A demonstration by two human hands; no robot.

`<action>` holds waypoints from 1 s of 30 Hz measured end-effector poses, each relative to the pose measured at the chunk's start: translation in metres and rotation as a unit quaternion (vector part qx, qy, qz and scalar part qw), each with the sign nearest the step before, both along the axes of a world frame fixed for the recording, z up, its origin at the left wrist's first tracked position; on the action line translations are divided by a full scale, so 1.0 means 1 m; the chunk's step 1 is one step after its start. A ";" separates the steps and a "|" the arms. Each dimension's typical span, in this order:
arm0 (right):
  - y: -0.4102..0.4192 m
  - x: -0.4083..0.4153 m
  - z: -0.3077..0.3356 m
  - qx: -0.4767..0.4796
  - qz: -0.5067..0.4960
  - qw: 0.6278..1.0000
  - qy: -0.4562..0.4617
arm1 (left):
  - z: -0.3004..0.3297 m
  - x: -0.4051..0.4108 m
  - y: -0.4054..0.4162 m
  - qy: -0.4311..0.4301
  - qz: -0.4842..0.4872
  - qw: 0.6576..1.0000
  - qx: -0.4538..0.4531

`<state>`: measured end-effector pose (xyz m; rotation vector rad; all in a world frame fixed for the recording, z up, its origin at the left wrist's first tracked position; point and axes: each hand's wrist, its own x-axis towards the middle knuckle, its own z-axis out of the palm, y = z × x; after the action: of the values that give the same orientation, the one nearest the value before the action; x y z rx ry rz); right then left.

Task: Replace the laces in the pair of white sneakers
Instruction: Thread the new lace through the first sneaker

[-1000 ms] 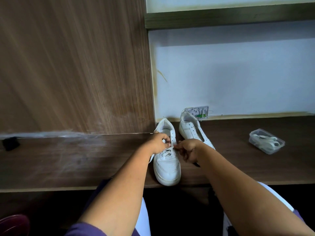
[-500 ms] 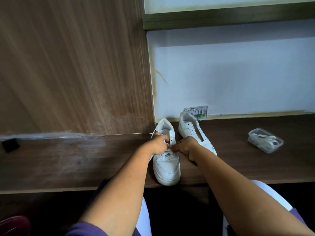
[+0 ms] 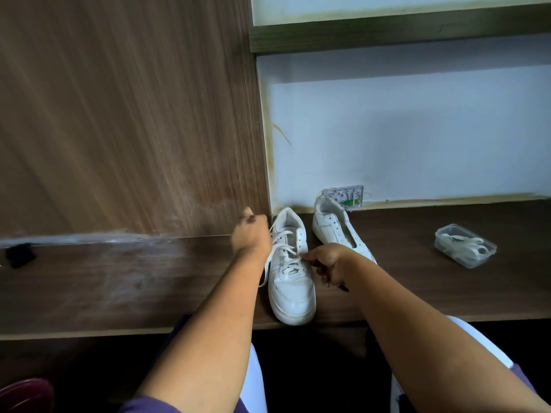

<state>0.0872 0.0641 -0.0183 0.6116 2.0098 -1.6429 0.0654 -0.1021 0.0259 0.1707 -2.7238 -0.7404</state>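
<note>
Sitting at the front edge of the wooden shelf (image 3: pixel 119 281) was the near sneaker (image 3: pixel 290 275), toe toward the person, with the second sneaker (image 3: pixel 334 231) just behind it to the right, partly covered by the right wrist. Hid behind the left hand (image 3: pixel 252 236): the end of the white lace (image 3: pixel 283 248). Fist curled tight around that lace, just left of the near sneaker. Right hand (image 3: pixel 326 263) pinched the lace at the eyelets, fingertips hard to make out. Well right of the near sneaker sat a clear box (image 3: pixel 465 245) with more laces inside, blurry. Half a second before, both hands met over the near sneaker; now left hand pulled up and away, lace stretched out.
</note>
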 end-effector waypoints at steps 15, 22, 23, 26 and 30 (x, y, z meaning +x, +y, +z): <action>0.001 0.004 0.006 -0.032 0.000 0.999 -0.030 | -0.016 0.014 0.016 -0.055 -0.285 0.953 -0.082; -0.001 0.007 0.013 0.031 0.007 0.999 -0.017 | -0.023 0.014 0.011 -0.026 -0.305 0.948 -0.085; -0.001 0.006 0.013 0.047 0.014 0.999 -0.010 | -0.024 0.014 0.011 -0.025 -0.303 0.949 -0.087; -0.003 0.008 0.015 0.108 0.030 0.993 0.022 | -0.027 0.014 0.011 -0.022 -0.278 0.957 -0.081; -0.003 0.007 0.012 0.238 0.043 0.965 0.095 | -0.026 0.014 0.015 -0.030 -0.246 0.968 -0.045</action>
<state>0.0938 0.0610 -0.0063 0.5297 2.5629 -1.2046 0.0795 -0.0876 -0.0003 -0.5298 -2.8787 -0.7389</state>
